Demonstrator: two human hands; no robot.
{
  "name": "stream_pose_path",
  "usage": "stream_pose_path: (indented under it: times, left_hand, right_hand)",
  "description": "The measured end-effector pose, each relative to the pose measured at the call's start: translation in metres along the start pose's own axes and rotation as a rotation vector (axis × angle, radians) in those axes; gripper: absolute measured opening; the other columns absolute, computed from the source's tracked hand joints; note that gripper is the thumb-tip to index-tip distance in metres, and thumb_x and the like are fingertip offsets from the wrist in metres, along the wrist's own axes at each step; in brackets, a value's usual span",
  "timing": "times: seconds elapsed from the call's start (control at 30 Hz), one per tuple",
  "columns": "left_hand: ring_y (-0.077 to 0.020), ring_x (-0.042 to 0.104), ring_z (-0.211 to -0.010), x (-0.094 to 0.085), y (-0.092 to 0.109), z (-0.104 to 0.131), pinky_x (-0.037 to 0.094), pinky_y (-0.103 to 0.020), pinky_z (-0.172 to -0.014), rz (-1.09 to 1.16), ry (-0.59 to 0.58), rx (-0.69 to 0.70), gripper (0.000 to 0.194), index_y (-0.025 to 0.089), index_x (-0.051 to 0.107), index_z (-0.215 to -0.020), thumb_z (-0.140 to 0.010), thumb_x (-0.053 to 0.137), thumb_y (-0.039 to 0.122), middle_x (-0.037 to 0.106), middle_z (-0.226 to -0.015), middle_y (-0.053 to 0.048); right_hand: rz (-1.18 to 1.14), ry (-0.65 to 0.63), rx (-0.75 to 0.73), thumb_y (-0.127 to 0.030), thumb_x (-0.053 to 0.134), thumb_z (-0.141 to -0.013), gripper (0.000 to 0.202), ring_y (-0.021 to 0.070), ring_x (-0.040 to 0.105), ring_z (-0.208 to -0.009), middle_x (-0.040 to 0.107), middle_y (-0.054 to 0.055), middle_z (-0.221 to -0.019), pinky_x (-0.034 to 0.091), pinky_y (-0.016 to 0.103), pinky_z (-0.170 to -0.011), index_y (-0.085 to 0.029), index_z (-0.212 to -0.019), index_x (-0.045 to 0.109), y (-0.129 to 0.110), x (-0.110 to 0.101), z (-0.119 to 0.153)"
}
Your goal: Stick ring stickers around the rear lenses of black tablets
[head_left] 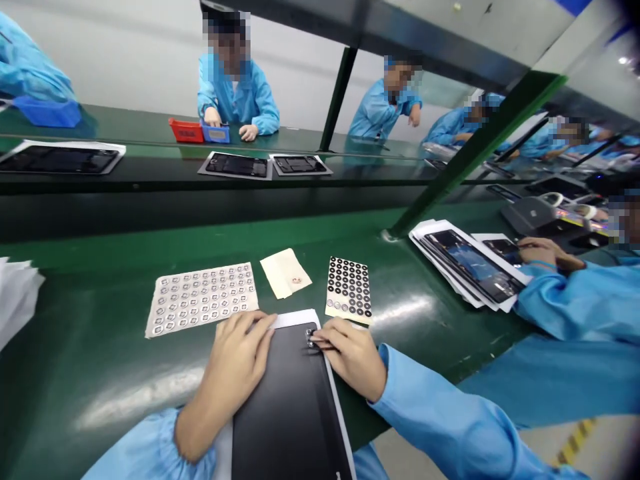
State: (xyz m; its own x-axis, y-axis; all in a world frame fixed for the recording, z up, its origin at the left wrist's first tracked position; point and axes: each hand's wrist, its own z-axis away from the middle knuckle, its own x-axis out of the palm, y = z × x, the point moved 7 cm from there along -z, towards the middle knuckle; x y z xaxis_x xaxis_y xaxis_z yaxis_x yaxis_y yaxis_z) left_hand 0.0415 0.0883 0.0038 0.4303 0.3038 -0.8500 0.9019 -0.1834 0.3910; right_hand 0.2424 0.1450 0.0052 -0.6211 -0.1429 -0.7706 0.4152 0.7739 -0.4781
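Note:
A dark flat panel (285, 400), like a tablet's back cover, lies on white sheeting (297, 319) in front of me. My left hand (243, 353) rests along its upper left edge, fingers stretched out and holding nothing. My right hand (353, 353) is at the upper right corner, pinching dark thin tweezers (325, 345). Their tips are at the small camera openings (309, 337) in that corner; whether they grip a part cannot be made out. Beyond the panel are a sheet of ring-shaped stickers (205, 297), a cream paper (285, 273) and a sheet of black round stickers (349, 287).
A green post (465, 147) slants up from the green bench (115, 373). Right of it sits a stack of tablet panels (465, 263), near a co-worker's hands (547, 253). White papers (17, 300) lie at left. More panels (237, 165) line the far ledge.

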Motion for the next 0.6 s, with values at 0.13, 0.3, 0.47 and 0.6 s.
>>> stream_pose_path:
  times: [0.13,0.3,0.47,0.6]
  left_hand:
    - [-0.0299,0.059,-0.106,0.009,0.006,0.000,0.044,-0.045,-0.088,-0.113,0.008,0.059,0.028,0.019,0.067,-0.125,-0.104,0.048,0.022,0.068,-0.116,-0.011]
    - [-0.0317,0.059,-0.102,0.012,0.008,-0.007,0.045,-0.045,-0.087,-0.183,0.021,0.117,0.028,0.016,0.068,-0.123,-0.103,0.050,0.021,0.067,-0.114,-0.014]
    - [-0.0311,0.059,-0.101,0.013,0.009,-0.008,0.045,-0.045,-0.086,-0.195,0.024,0.129,0.028,0.016,0.067,-0.124,-0.102,0.051,0.021,0.066,-0.114,-0.014]
    - [-0.0306,0.058,-0.102,0.012,0.009,-0.008,0.045,-0.044,-0.086,-0.202,0.017,0.123,0.028,0.016,0.066,-0.126,-0.103,0.049,0.021,0.065,-0.114,-0.014]
  right_hand:
    - [0.088,-0.026,0.025,-0.014,0.050,-0.103,0.026,0.0146,0.070,-0.078,0.069,0.007,-0.102,0.055,0.024,-0.068,-0.019,-0.121,0.068,-0.008,0.009,0.007]
    - [0.225,-0.055,-0.003,-0.013,0.043,-0.104,0.028,0.0167,0.070,-0.078,0.069,0.008,-0.100,0.051,0.026,-0.060,-0.016,-0.120,0.066,-0.015,0.010,0.004]
    - [0.241,-0.060,-0.026,-0.009,0.043,-0.102,0.029,0.0170,0.070,-0.078,0.069,0.007,-0.099,0.048,0.027,-0.058,-0.015,-0.120,0.065,-0.015,0.009,0.002]
    - [0.236,-0.059,-0.024,-0.010,0.045,-0.102,0.027,0.0165,0.069,-0.078,0.069,0.006,-0.100,0.046,0.027,-0.058,-0.015,-0.121,0.064,-0.013,0.010,0.002]
